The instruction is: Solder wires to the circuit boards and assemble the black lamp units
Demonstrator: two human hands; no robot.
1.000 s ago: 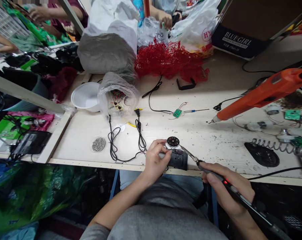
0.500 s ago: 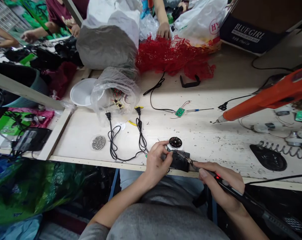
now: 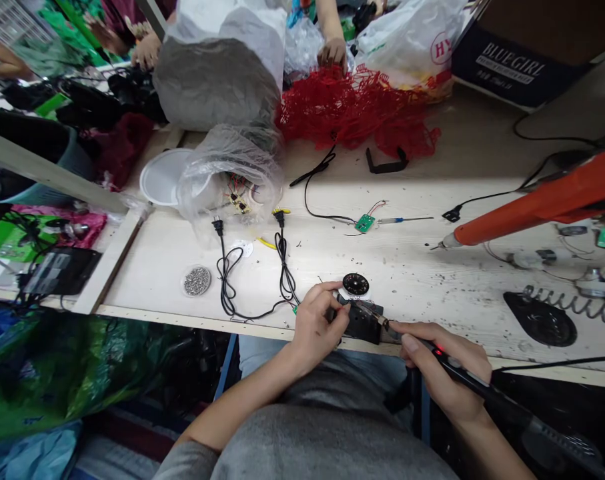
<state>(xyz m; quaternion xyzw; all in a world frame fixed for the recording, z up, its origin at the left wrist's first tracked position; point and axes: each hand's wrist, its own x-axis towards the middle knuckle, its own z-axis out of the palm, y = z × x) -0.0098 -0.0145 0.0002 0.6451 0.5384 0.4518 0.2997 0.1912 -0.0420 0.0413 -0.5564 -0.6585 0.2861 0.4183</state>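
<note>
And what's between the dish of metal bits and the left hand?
Head view: looped black cords lie on the bench between the dish and the left hand.

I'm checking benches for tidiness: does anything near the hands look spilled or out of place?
Yes: dark specks lie scattered across the bench beyond the right hand, as if spilled, whereas the small metal pieces sit gathered in a dish. I can't identify the specks.

A heap of red netting lies toward the back of the table, between a grey-and-white sack and a dark box printed BLUE GIRL. Crumpled green plastic spreads below the table's left end.
</note>
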